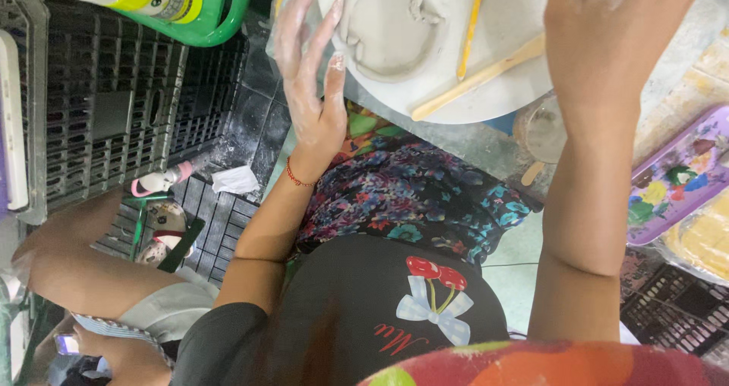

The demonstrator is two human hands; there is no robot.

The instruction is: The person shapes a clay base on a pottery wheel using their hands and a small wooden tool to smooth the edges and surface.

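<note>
Clay ring on white wheel

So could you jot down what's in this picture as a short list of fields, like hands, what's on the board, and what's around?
Left hand: open, dusted with pale clay, fingers at the edge of the round white board
Right hand: open, raised over the board's right side, holding nothing that shows
On the board: shallow clay dish, wooden stick, yellow stick
Left wrist: red bracelet
Around: black plastic crates, green basket, purple tray
</note>
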